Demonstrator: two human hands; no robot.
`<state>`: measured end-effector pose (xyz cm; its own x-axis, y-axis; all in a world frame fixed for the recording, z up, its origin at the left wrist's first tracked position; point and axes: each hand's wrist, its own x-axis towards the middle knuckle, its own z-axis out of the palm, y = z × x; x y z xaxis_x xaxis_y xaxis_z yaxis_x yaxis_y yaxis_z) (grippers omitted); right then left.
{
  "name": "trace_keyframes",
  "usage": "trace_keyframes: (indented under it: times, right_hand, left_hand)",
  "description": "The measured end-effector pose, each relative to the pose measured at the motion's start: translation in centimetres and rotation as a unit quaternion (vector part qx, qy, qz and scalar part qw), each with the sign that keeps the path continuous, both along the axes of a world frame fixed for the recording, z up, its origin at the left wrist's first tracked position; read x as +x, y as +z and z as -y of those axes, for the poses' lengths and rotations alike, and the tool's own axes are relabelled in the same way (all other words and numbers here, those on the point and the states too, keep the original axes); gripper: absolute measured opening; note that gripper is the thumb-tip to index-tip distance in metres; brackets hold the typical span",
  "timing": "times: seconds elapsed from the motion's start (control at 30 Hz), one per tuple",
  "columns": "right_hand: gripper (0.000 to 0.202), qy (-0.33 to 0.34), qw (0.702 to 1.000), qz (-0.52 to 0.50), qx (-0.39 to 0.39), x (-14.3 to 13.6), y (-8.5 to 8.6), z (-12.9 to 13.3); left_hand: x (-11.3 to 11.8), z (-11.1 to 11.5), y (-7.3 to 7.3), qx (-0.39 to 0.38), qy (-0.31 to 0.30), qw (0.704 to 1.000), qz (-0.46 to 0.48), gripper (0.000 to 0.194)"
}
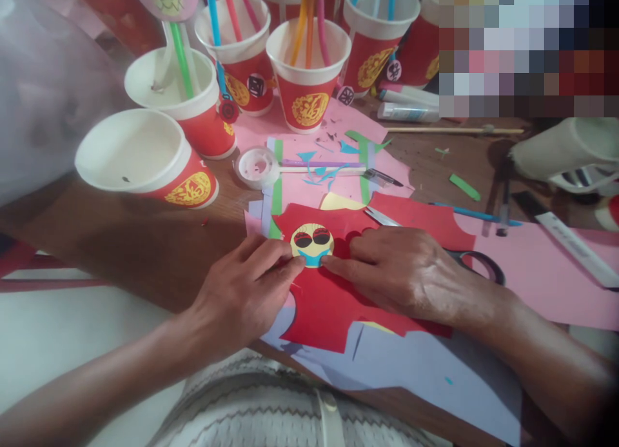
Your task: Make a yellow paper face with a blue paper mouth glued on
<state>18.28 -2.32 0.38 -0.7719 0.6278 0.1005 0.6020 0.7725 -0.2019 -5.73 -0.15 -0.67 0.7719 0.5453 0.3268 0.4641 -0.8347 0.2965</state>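
A round yellow paper face (316, 235) with dark eye shapes lies on a red sheet of paper (319, 311). Across its lower part sits a blue paper strip (312, 259). My left hand (254, 282) is closed at the left edge of the face, thumb and fingertips pressed on the blue strip's left end. From the other side my right hand (401, 266) presses the strip's right end with a fingertip, its other fingers curled in. Scissors (483, 266) with black handles lie beneath my right hand, which hides their middle.
Red-and-white paper cups (309, 79), several holding coloured straws, stand across the back. A tape roll (256, 166), a craft knife (384, 177) and green and blue scraps lie ahead. At right are a white mug (570, 153) and a white-handled cutter (575, 247). Pink and lilac sheets spread underneath.
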Motion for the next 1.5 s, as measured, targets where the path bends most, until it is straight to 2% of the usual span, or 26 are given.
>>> trace_keyframes:
  times: [0.27, 0.43, 0.7, 1.07, 1.5]
  right_hand:
    - [0.022, -0.003, 1.000, 0.004, 0.002, -0.02, 0.13, 0.04]
    - [0.021, -0.010, 0.999, -0.013, 0.028, -0.05, -0.24, 0.04]
    - [0.019, -0.008, 0.999, -0.011, 0.048, 0.07, -0.25, 0.11]
    - [0.018, 0.004, 0.997, -0.007, 0.071, 0.00, -0.45, -0.02]
    - [0.019, 0.006, 0.995, 0.021, 0.096, 0.20, -0.44, 0.00]
  left_hand:
    - [0.11, 0.06, 0.18, 0.013, 0.003, 1.000, -0.011, 0.019]
    - [-0.04, 0.19, -0.20, 0.028, 0.007, 0.999, -0.022, 0.021]
    - [-0.01, -0.12, -0.10, 0.056, -0.028, 0.998, -0.012, 0.018]
    - [0.00, -0.13, 0.13, 0.042, -0.038, 0.998, -0.009, 0.023]
    - [-0.01, -0.08, 0.08, 0.053, -0.033, 0.998, -0.012, 0.019]
